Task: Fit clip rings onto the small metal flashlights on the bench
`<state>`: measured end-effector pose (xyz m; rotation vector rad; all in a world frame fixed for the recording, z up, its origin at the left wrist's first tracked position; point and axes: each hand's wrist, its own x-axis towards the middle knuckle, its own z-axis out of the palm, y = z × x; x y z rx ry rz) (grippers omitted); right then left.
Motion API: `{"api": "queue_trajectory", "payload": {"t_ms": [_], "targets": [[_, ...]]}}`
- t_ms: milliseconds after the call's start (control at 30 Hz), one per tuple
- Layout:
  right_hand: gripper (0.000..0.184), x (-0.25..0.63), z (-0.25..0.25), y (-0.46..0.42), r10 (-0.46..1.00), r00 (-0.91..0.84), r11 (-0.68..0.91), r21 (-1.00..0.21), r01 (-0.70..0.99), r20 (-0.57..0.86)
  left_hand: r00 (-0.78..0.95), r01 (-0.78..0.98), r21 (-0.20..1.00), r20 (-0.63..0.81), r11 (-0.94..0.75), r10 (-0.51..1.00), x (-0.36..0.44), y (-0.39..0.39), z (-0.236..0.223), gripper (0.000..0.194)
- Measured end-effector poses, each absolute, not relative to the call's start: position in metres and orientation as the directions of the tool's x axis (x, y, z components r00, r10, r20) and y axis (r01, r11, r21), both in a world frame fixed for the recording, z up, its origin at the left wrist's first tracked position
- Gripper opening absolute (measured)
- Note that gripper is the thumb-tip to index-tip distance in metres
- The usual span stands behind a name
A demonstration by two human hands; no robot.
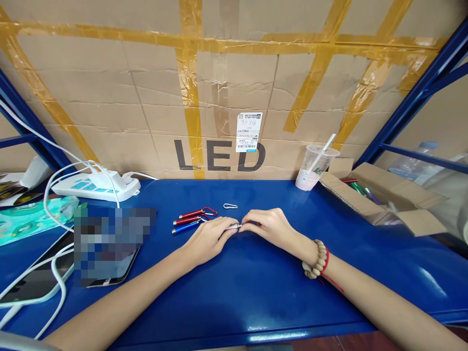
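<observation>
Both of my hands rest on the blue table and meet at its middle. My left hand and my right hand pinch a small silver pen-like item between their fingertips. Just left of the hands lie three small keychain pens, two red and one blue, with carabiner clips. A loose silver carabiner clip lies a little behind the hands. My right wrist wears a bead bracelet with a red string.
A white power strip with cables sits at the back left, a phone and a tablet at the left. A plastic cup with a straw and an open cardboard box stand at the right. A taped cardboard wall stands behind.
</observation>
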<state>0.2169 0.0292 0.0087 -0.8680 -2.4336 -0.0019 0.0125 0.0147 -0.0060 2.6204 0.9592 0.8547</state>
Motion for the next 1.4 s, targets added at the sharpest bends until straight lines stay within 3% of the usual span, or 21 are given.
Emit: {"api": "queue_trajectory", "payload": {"t_ms": [167, 867, 1400], "targets": [[0.026, 0.217, 0.013, 0.029, 0.591, -0.627, 0.790, -0.207, 0.577, 0.508, 0.619, 0.533, 0.357, 0.453, -0.767, 0.641, 0.012, 0.016, -0.007, 0.020], [0.024, 0.215, 0.015, 0.033, 0.705, -0.558, 0.699, -0.564, 0.440, 0.438, 0.611, 0.616, 0.160, 0.521, -0.772, 0.596, 0.012, 0.014, -0.010, 0.021], [0.018, 0.215, 0.028, 0.024, 0.710, -0.485, 0.689, -0.645, 0.331, 0.510, 0.580, 0.632, 0.170, 0.543, -0.756, 0.607, 0.014, 0.011, -0.003, 0.016]]}}
